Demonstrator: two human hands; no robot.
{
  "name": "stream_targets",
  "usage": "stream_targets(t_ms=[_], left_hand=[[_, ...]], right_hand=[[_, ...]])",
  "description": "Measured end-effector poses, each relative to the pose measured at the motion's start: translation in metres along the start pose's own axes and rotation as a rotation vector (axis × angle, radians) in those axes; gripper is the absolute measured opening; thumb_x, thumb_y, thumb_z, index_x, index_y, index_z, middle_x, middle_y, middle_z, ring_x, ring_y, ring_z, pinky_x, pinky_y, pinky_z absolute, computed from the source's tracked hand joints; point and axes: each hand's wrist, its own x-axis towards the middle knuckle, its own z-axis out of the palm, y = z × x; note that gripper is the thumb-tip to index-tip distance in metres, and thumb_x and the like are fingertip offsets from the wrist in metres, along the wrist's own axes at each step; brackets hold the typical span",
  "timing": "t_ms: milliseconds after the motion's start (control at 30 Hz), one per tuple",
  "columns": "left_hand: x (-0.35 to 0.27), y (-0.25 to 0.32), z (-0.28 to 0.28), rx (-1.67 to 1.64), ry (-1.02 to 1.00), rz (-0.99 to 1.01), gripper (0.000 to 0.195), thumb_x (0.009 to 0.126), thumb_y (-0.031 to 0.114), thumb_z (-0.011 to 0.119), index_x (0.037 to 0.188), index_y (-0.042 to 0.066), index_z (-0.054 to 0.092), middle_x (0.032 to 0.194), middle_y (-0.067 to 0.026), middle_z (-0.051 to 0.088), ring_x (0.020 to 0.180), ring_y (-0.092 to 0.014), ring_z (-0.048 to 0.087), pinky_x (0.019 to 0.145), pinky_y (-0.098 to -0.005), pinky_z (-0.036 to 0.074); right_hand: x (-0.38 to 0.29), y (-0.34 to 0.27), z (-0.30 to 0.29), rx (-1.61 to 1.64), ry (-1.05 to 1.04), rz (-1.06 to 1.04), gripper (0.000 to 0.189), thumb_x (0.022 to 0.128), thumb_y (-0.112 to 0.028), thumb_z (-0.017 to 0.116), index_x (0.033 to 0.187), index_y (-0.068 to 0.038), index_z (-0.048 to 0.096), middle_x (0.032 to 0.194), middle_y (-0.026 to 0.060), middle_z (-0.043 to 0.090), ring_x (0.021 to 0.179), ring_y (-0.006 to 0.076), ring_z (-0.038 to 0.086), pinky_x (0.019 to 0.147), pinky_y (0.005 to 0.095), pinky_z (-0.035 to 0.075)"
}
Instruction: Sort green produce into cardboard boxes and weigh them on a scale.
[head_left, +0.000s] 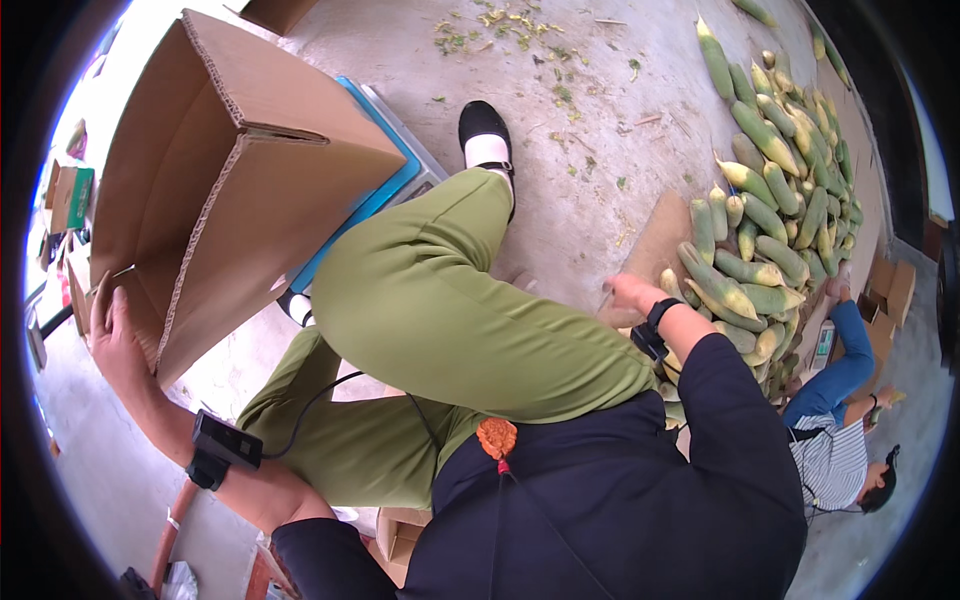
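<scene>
My left hand (120, 334) is at the rim of an open cardboard box (300, 180), its fingers nearly straight. Whether it grips the board or only rests there is unclear. The box stands on a blue-topped platform (397, 184), its opening facing left in the picture. My right hand (631, 291) is low beside my thigh, fingers partly curled and nothing visible in them. Close by lies a large heap of green radishes (780, 202), pale at their tips. A flat cardboard sheet (652, 236) lies under the near edge of the heap.
Leaf scraps (502, 26) litter the concrete floor (570, 150). Beyond the heap, another person (829, 442) bends over near a scale (823, 345) and cardboard boxes (889, 289). A cable (322, 390) runs from the device (225, 439) on my left wrist across my legs.
</scene>
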Motion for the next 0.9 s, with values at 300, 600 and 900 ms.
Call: stream_targets(t_ms=[300,600,900], left_hand=[[-0.016,0.032,0.008,-0.065,0.201,-0.059,0.032,0.088,0.023,0.062,0.111,0.001,0.064,0.102,-0.0081,0.067,0.092,-0.016,0.06,0.083,-0.0254,0.046],[-0.018,0.027,0.009,-0.056,0.233,-0.026,0.029,0.089,0.023,0.061,0.109,0.003,0.066,0.101,-0.0072,0.067,0.092,-0.015,0.06,0.084,-0.0251,0.045],[-0.028,0.046,0.016,-0.028,0.222,-0.042,0.026,0.091,0.018,0.058,0.109,0.001,0.065,0.101,-0.0072,0.067,0.093,-0.013,0.06,0.085,-0.0232,0.045]], right_hand=[[0.01,0.004,0.103,0.074,-0.243,-0.16,0.058,0.075,-0.033,0.066,0.124,-0.007,0.05,0.119,0.0196,0.057,0.112,0.0335,0.054,0.091,0.0383,0.045],[0.026,-0.042,0.073,0.117,-0.234,-0.069,0.048,0.08,-0.031,0.063,0.114,0.001,0.051,0.121,0.0223,0.054,0.115,0.0359,0.051,0.091,0.043,0.044],[0.017,-0.064,0.066,-0.353,-0.055,-0.416,0.033,0.085,-0.029,0.049,0.111,-0.012,0.058,0.112,0.0161,0.056,0.1,0.0377,0.057,0.085,0.042,0.048]])
